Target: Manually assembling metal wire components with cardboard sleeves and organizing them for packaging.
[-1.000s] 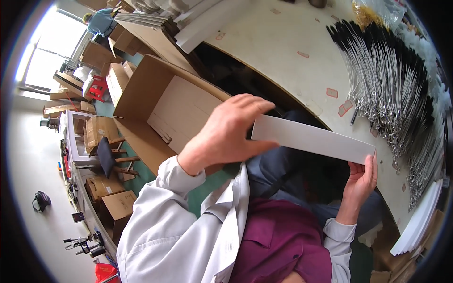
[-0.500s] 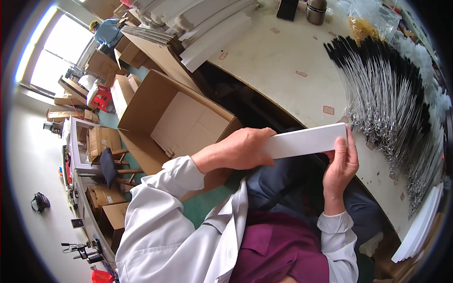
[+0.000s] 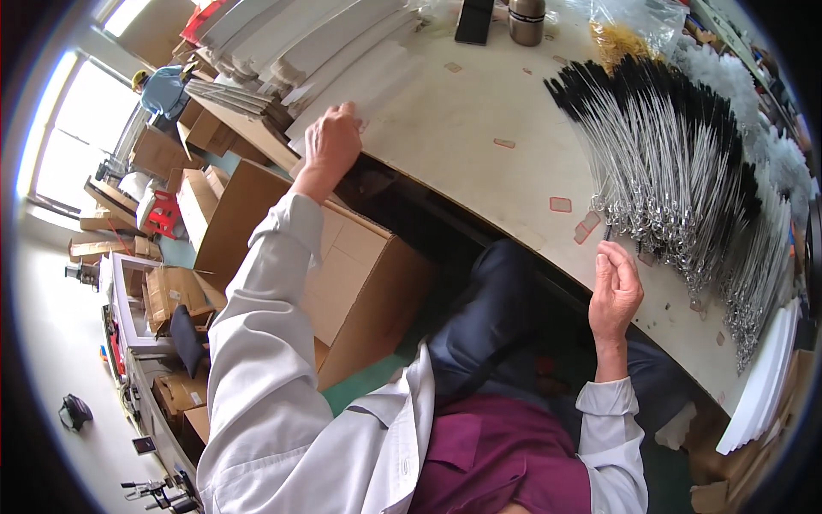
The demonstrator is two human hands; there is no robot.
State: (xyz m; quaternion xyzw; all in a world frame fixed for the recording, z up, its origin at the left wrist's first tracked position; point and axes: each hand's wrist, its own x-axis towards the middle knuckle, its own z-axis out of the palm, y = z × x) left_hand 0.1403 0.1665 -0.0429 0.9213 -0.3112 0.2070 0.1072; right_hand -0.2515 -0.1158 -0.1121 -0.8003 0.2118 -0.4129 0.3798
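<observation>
My left hand (image 3: pixel 332 141) reaches to the near end of a stack of long white flat boxes (image 3: pixel 312 64) at the table's left side. Its fingers are bent and closed; whether they grip one of the boxes is hidden. My right hand (image 3: pixel 616 291) hovers at the table's front edge, fingers curled together against the thumb, with nothing visible in them. Just beyond it lies a large fanned bundle of thin silvery cords (image 3: pixel 659 163) with black ends at the back and metal clasps at the front.
A big open cardboard carton (image 3: pixel 368 291) stands left of my knees. On the table (image 3: pixel 445 137) are a dark phone (image 3: pixel 473 21), a brown flask (image 3: pixel 526 21) and a clear bag with yellow pieces (image 3: pixel 634 38). White strips (image 3: pixel 762 377) lie at right. A co-worker (image 3: pixel 163 90) bends far left.
The long white box that both hands held in front of me has left my right hand. My left hand has swung up and away to the white stack; my right hand has curled its fingers.
</observation>
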